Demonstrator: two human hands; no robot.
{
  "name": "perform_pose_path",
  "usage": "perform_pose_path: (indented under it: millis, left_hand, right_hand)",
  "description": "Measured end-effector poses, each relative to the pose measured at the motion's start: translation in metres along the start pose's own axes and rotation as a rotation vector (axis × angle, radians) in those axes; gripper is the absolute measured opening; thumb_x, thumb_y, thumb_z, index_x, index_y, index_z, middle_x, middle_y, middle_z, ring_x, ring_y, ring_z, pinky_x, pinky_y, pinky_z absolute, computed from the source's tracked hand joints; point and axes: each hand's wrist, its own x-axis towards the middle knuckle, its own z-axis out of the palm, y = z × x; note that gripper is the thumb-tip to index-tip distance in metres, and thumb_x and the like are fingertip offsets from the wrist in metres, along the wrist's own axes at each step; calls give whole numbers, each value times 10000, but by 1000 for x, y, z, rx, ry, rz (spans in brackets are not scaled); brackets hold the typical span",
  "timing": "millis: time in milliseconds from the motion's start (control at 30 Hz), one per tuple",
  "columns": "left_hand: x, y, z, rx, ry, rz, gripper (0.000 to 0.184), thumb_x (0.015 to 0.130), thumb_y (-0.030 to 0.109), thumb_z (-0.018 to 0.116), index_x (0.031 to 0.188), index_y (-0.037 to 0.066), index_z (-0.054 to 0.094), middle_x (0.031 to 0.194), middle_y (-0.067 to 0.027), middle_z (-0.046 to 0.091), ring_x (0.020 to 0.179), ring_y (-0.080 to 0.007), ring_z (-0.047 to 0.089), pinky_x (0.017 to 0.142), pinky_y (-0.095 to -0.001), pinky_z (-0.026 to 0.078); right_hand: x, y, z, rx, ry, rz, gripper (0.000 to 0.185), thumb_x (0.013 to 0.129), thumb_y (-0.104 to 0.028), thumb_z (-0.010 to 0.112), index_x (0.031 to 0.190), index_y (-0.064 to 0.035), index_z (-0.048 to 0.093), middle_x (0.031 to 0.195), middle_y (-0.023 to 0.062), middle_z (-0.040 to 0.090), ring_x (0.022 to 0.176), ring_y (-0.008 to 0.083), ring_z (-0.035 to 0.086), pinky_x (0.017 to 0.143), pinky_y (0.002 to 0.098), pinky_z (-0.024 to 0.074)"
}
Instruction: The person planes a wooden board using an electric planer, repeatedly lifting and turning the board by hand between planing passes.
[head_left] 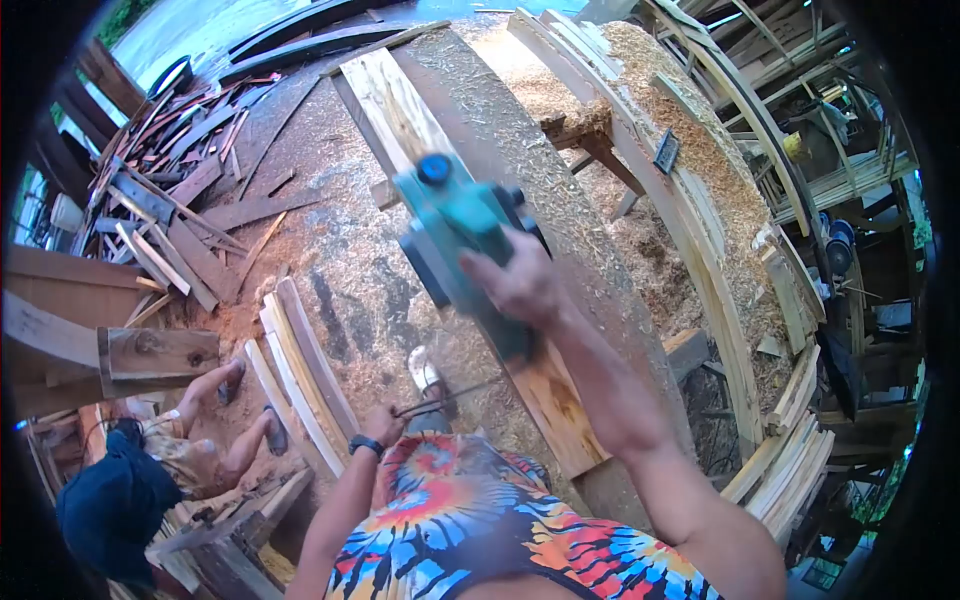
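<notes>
Green plastic filled the grip of the right hand (520, 282), whose fingers were closed around the top of the power planer (462, 225), the thumb lying along its near side. The fingers of the left hand (383, 426) were curled together on a dark cord (452, 391) in front of the waist, above a wrist with a dark watch (366, 445). The planer, blurred, sat partway along a pale wooden board (392, 98), which ran out beyond it at the far end and back toward the body at the near end, where the grain showed orange-brown streaks. Under the board lay a wide, brownish plank (520, 110) strewn with shavings. Below, a light-coloured shoe (424, 370) stood on ground covered in wood chips. To the left, curved strips of wood (300, 370) leaned close together, and beyond them another person (190, 450) in a dark blue cap was down low, legs bent. Dark scrap pieces (190, 160) were heaped at the upper left. On the right, a long curved beam (690, 235) carried a small dark tray-like object (667, 151), with more stacked lengths of timber (790, 470) near its lower end.
</notes>
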Motion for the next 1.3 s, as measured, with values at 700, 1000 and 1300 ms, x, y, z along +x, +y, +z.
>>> perform_pose_path:
  millis: [700,1000,1300]
  left_hand:
    - [-65,55,194,146,289,545,335,933,244,627,1154,-8,632,978,-278,702,923,-472,668,795,-504,531]
    - [-121,117,135,-212,161,295,439,965,350,690,1183,-32,673,958,-252,715,848,-355,702,760,-440,540]
    - [-135,143,110,-301,198,474,389,949,367,706,991,-19,678,1077,-242,723,989,-331,718,839,-407,552]
  right_hand:
    - [-467,-32,-106,-89,62,561,628,864,-521,786,1091,41,622,879,91,702,837,130,640,735,326,531]
    - [-450,-10,-108,-132,1,465,624,825,-509,824,1058,40,641,895,146,725,844,201,701,749,368,544]
    - [-409,-4,-113,-72,-68,456,603,824,-469,840,1100,33,652,926,142,736,863,157,688,779,361,551]
